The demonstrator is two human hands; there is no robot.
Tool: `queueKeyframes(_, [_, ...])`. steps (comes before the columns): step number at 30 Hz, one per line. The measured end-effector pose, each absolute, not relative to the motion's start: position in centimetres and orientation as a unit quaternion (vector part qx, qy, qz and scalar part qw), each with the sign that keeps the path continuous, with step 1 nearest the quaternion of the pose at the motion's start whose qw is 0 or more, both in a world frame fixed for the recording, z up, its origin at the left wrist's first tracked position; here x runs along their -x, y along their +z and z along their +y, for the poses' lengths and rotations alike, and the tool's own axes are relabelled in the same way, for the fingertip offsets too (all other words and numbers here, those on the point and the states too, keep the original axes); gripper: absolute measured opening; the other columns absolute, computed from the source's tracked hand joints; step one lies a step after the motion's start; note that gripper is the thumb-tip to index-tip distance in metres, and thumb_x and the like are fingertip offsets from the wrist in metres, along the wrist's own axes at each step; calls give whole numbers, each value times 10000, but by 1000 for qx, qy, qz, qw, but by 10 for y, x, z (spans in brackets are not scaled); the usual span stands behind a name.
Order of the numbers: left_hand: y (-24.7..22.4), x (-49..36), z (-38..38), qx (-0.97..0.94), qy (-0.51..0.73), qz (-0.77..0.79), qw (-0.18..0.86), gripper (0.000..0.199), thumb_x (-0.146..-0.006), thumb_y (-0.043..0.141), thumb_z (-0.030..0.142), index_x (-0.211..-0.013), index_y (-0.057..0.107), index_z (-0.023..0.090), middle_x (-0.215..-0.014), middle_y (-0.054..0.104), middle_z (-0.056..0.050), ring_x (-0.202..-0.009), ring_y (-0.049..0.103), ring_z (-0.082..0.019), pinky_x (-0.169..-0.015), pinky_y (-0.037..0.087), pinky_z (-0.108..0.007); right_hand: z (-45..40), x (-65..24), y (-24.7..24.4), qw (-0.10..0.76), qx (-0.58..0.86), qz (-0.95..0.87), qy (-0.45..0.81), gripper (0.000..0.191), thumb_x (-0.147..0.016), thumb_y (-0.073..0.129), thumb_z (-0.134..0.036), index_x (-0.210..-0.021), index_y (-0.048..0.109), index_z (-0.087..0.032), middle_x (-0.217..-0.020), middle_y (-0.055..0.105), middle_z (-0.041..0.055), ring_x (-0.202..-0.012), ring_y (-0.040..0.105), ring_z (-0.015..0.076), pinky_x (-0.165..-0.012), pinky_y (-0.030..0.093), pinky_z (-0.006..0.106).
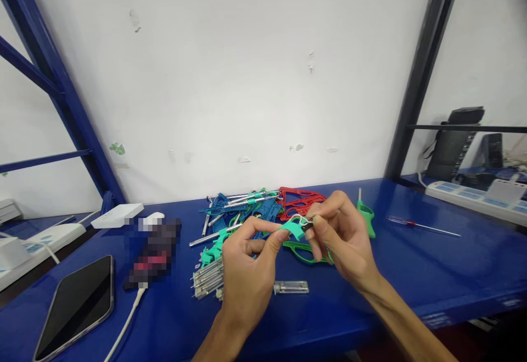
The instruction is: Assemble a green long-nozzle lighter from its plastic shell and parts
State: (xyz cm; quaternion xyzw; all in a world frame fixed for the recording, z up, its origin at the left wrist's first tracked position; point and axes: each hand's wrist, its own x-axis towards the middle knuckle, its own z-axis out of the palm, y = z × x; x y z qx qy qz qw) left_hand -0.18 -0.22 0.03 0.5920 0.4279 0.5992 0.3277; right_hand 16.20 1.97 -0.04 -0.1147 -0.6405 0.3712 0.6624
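Observation:
In front of me both hands meet over the blue table. My left hand (251,274) pinches a teal plastic trigger piece (293,229) between thumb and forefinger. My right hand (348,241) has its thumb and fingers closed on a small black part with a thin pale wire (305,219), right against the teal piece. Its exact join is too small to tell. Under and behind the hands lie green handle halves (300,249), more teal pieces (212,253), clear lighter fuel tanks (208,278) and one separate clear tank (292,287).
Blue and red handle shells (298,197) with metal lighter tubes (209,237) pile up by the wall. A green lighter (366,219) and a screwdriver (424,226) lie right. A phone (78,307), white cable (125,323) and power strip (53,244) are left.

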Motion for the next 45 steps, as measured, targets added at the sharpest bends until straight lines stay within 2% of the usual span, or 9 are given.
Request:
queueKeyframes(6, [0,1,1,-621,589,438,276,309,-882,689,492,-789,666,198,-442,317,96,-434,228,-76,-436,148,-229,21,-162,-1,659,109,-645,370,75,-1033,640,-255,-994,578,-238,-766,649,-44,-466,572,44,-431,379,155])
queueKeyframes(11, [-3,2,2,-657,587,431,193,240,-905,679,402,-768,688,205,-443,334,90,-442,271,-91,-431,182,-244,20,-163,1,658,106,-650,365,68,-1034,634,-246,-987,585,-242,-764,625,-48,-488,565,45,-453,403,165])
queueKeyframes(21, [-6,2,-2,-655,592,423,204,246,-921,670,405,-765,656,215,-436,322,97,-429,255,-93,-417,167,-250,23,-167,2,644,101,-665,364,64,-1012,649,-255,-974,601,-240,-884,617,-18,-508,562,51,-432,414,187])
queueKeyframes(28, [-5,2,0,-661,605,412,168,209,-926,672,362,-775,661,218,-462,404,83,-420,339,-96,-419,224,-248,21,-168,6,646,111,-677,334,70,-1002,670,-262,-948,629,-243,-882,621,-16,-524,563,58,-450,448,195])
queueKeyframes(32, [-6,2,0,-660,607,410,166,211,-934,675,366,-781,665,221,-460,414,86,-421,336,-96,-421,220,-251,22,-174,9,647,132,-692,293,30,-985,692,-234,-966,692,-257,-913,647,-1,-567,579,68,-443,442,188])
queueKeyframes(36, [-7,2,0,-671,601,407,151,174,-939,680,334,-808,682,219,-444,419,96,-408,357,-93,-434,256,-250,22,-184,12,634,163,-712,254,79,-955,727,-199,-985,755,-267,-945,690,15,-613,621,88,-506,493,213])
queueKeyframes(39, [-7,2,1,-685,607,390,97,137,-925,708,298,-816,701,216,-436,397,108,-406,346,-86,-446,282,-246,19,-193,18,612,182,-729,247,87,-949,733,-199,-984,781,-263,-989,739,37,-578,635,102,-525,534,248])
queueKeyframes(42, [-7,0,1,-695,615,372,35,117,-906,736,254,-802,705,211,-443,404,114,-400,346,-76,-453,315,-236,14,-197,24,595,190,-736,261,114,-977,703,-257,-924,800,-229,-1014,769,81,-524,627,105,-460,518,238])
queueKeyframes(45, [-7,-1,0,-701,628,339,-3,92,-899,740,193,-821,692,203,-501,525,100,-397,384,-64,-443,356,-214,11,-196,28,578,190,-732,307,232,-1008,663,-325,-856,791,-205,-1031,764,97,-494,626,89,-414,484,199])
